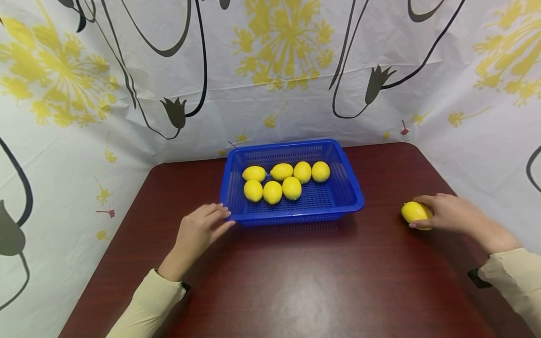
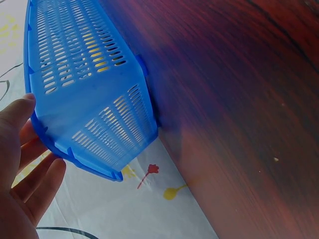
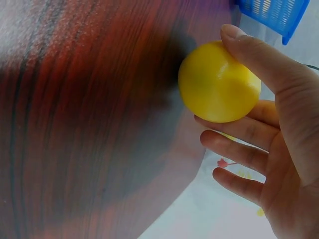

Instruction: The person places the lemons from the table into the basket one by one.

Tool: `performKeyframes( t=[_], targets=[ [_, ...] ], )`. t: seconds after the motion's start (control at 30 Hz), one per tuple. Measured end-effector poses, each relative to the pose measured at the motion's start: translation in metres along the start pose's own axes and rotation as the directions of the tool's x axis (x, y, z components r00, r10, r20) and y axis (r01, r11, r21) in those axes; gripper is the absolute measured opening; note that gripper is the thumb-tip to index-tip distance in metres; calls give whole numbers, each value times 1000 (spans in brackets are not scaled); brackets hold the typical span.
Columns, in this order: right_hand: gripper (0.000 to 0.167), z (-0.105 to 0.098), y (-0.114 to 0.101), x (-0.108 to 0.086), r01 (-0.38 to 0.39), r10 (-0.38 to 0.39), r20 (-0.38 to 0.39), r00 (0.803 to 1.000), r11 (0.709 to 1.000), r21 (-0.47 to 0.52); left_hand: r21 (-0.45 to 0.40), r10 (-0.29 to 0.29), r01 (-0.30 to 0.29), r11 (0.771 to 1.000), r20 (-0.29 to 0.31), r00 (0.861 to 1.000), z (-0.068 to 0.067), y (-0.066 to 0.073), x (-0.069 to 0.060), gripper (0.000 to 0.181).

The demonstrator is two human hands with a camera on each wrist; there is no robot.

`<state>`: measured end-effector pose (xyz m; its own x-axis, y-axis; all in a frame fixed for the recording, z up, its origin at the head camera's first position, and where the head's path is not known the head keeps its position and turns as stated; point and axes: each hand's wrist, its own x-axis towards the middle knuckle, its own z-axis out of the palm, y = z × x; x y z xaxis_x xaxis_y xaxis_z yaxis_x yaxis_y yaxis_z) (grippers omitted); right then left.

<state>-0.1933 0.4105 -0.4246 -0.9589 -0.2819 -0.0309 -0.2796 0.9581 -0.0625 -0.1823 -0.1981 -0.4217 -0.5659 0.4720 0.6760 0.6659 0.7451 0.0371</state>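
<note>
A blue plastic basket with slotted walls stands near the table's back edge, with several yellow lemons lying in its left and back parts. At its front left corner my left hand holds the rim, thumb on the front side and fingers around the left side; the basket's outer wall fills much of the left wrist view. Well to the right of the basket, my right hand grips a single lemon between thumb and forefingers, its other fingers spread. Whether that lemon touches the table cannot be told.
The dark red-brown table has a glossy wood grain. A white cloth with yellow flowers and grey tulips hangs behind and along the sides. In the right wrist view, a basket corner shows at the top.
</note>
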Motion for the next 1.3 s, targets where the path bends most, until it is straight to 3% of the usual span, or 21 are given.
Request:
performKeyframes(
  t=[0.33, 0.8, 1.03, 1.3],
  targets=[
    [72, -13, 1, 3, 33, -33, -59, 998, 999, -5, -7, 3, -3, 1000, 6, 1000, -1, 0, 0, 33],
    [71, -74, -14, 12, -29, 27, -61, 998, 999, -25, 0, 5, -5, 1000, 15, 1000, -3, 1, 1, 37],
    [64, -87, -22, 17, -10, 7, -82, 997, 999, -31, 7, 8, -9, 1000, 15, 1000, -1, 0, 1, 49],
    [66, -99, -37, 29, 1, -5, -90, 996, 999, -52, 12, 15, -15, 1000, 3, 1000, 0, -1, 0, 33]
  ],
)
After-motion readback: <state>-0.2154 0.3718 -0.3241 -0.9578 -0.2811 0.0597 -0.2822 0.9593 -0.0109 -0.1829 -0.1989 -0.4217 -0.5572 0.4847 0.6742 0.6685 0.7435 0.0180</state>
